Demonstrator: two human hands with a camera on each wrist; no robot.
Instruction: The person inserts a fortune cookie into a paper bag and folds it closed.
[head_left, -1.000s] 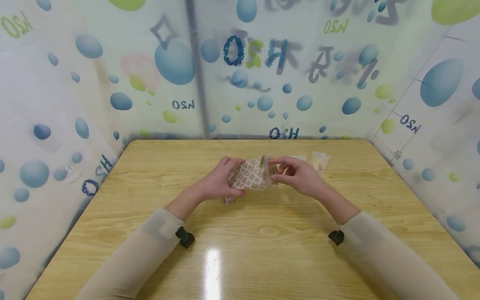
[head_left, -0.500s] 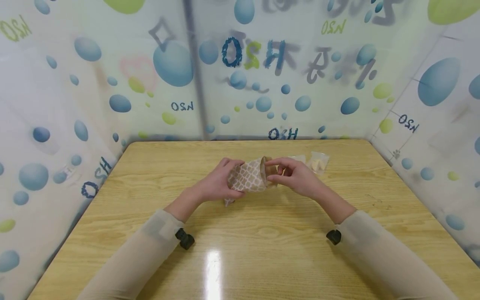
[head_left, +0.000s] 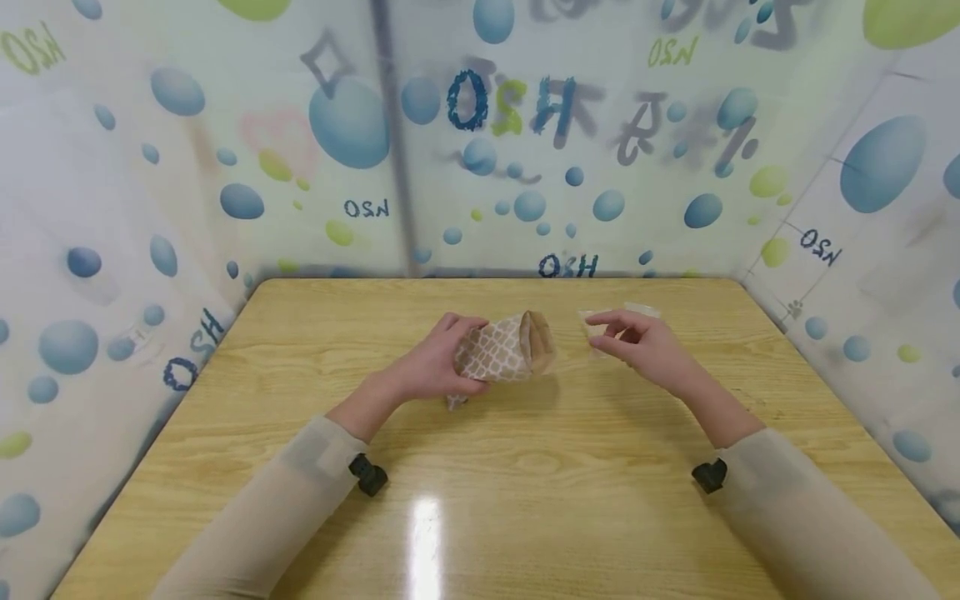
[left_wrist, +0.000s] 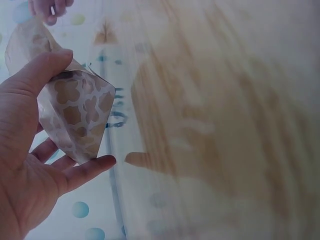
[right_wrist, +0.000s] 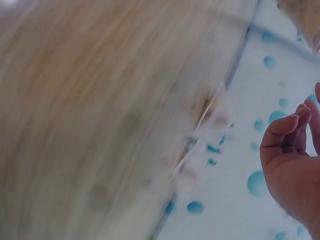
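My left hand (head_left: 431, 364) grips a brown paper bag (head_left: 493, 352) with a white lattice pattern, holding it on its side above the table. The bag's mouth gapes toward the right. In the left wrist view the thumb lies over the bag (left_wrist: 75, 107) and the fingers pass beneath it. My right hand (head_left: 651, 348) is apart from the bag, fingers bent loosely, thumb and forefinger separated, nothing seen between them. It hovers over two small clear packets, partly covering the left packet (head_left: 588, 319) and the right packet (head_left: 642, 309). The bag's inside is mostly hidden.
The wooden table (head_left: 495, 500) runs back to a wall sheet (head_left: 480, 225) printed with blue and green drops. Sheets also rise along both sides. In the right wrist view the packets (right_wrist: 215, 111) are blurred, standing out against the pale sheet.
My right hand has left the bag's mouth and moved right, over the packets. The mouth has come into fuller view. My left hand keeps its grip in nearly the same place.
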